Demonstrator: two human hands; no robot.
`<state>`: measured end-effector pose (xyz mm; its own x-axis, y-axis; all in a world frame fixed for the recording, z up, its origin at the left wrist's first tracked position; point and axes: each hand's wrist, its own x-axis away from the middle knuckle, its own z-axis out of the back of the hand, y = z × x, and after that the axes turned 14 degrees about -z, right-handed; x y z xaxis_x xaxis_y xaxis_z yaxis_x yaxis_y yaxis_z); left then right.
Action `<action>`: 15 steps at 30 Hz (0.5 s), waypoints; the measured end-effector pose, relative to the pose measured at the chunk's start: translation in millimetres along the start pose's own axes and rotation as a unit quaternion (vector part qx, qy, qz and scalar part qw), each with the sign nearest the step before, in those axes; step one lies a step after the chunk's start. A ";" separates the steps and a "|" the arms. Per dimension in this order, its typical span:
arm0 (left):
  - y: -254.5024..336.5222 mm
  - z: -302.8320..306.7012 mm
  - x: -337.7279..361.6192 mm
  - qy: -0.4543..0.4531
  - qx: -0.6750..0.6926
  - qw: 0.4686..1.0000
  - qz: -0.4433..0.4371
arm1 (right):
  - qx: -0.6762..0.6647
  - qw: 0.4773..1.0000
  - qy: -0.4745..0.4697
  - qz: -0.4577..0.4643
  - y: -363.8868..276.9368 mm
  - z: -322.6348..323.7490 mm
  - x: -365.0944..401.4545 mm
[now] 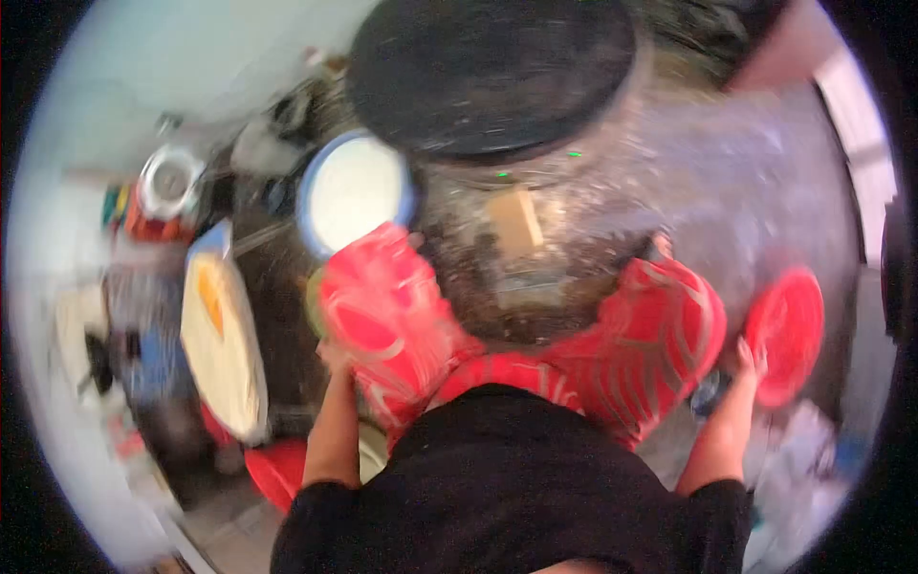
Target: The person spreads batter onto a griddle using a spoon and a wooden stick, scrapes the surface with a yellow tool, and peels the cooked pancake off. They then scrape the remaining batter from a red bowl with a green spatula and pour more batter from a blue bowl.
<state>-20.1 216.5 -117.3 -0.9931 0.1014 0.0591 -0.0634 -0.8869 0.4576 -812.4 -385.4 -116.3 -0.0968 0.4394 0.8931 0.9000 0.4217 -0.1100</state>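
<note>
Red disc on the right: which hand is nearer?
Right. The right hand is at the lower-left edge of the red disc, seemingly touching it. The left hand is far across the frame, against the red patterned cloth.

Smooth, glossy plastic is seen in the red plate (786, 335) at the right. Soft patterned cloth is seen in the red garment (397, 320). The far black pan (488, 72) is shown matt; the left pot (170, 182), shiny metal.
</note>
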 end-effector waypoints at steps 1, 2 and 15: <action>-39.9 29.5 17.4 0.016 0.001 1.000 0.019 | -0.003 0.996 0.042 0.075 -0.5 -8.0 -3.1; 20.2 38.4 42.4 0.044 -0.005 0.998 0.043 | -0.080 0.990 0.097 0.061 -13.3 -14.2 -3.6; 109.0 59.1 85.0 -0.175 -0.187 0.963 0.083 | -0.277 0.959 0.053 -0.035 -64.8 -63.1 49.1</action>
<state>-105.5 155.1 -10.0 -0.9023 0.0322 0.4300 -0.0032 -0.9977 0.0680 -848.6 -441.2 -37.8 -0.1473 0.3295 0.9326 0.9835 -0.0510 0.1734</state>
